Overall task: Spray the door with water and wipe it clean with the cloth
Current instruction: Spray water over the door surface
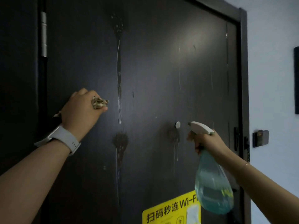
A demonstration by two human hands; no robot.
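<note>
White wristwatch, thin bracelet

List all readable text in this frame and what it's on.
"扫码秒连Wi-F": large black print on the yellow sticker low on the dark door; the last letter is hidden behind the translucent blue-green spray bottle.
Smaller marks lower on the sticker: cut off by the frame edge, unreadable.
Label on the bottle: blurred, unreadable.
Small dark wall panel right of the door: no legible text.
</note>
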